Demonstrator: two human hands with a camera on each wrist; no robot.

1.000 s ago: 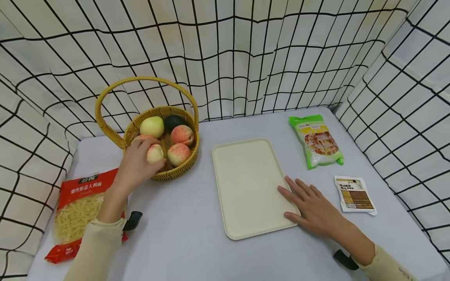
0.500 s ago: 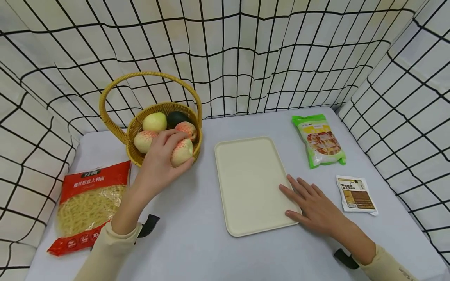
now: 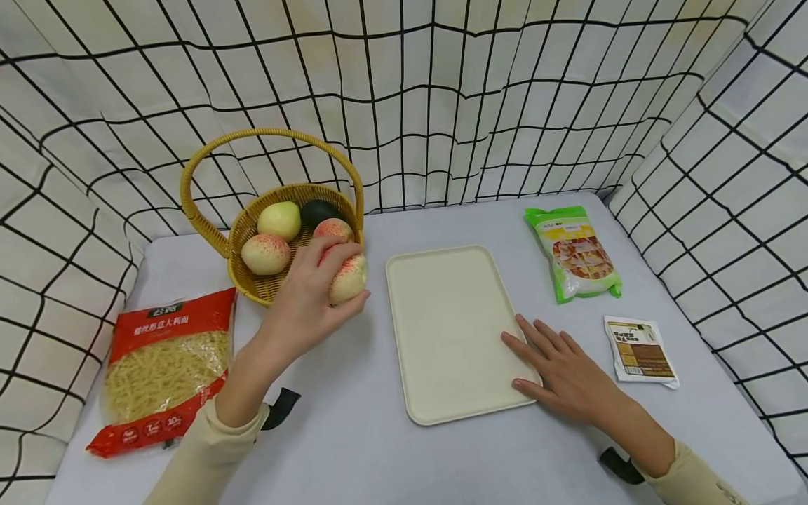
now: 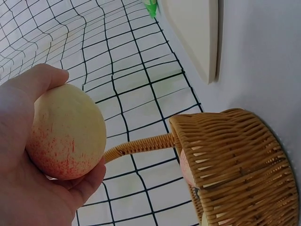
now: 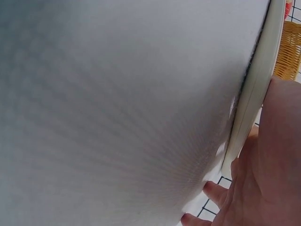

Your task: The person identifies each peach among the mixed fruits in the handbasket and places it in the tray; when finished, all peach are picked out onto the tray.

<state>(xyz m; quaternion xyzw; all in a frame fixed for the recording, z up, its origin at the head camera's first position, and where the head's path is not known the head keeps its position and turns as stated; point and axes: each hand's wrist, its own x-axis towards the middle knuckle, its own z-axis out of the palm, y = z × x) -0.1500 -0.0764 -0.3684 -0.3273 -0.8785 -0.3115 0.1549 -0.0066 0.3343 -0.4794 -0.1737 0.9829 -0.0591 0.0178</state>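
Note:
My left hand [image 3: 307,294] grips a pale yellow peach [image 3: 349,278] with red speckles, fingers over the top and thumb beneath. In the left wrist view the peach [image 4: 68,132] sits between thumb and fingers, apart from the wicker basket [image 4: 240,165]. From the head view, hand and peach overlap the front right of the basket [image 3: 254,289]. Inside it lie another peach [image 3: 266,254], a reddish peach [image 3: 333,229], a yellow-green fruit [image 3: 280,220] and a dark green one [image 3: 320,212]. My right hand [image 3: 562,375] lies with straight, spread fingers at the right edge of a cream tray [image 3: 448,337].
A red bag of spiral pasta [image 3: 167,365] lies at the left. To the right are a green and white food bag [image 3: 574,254] and a small brown and white packet [image 3: 640,351]. Black grid netting [image 3: 416,112] over white cloth walls in the back and sides.
My left hand has lifted the peach and carried it rightward across the basket to its front right side. My right hand stays at the tray's edge. The view has shifted slightly.

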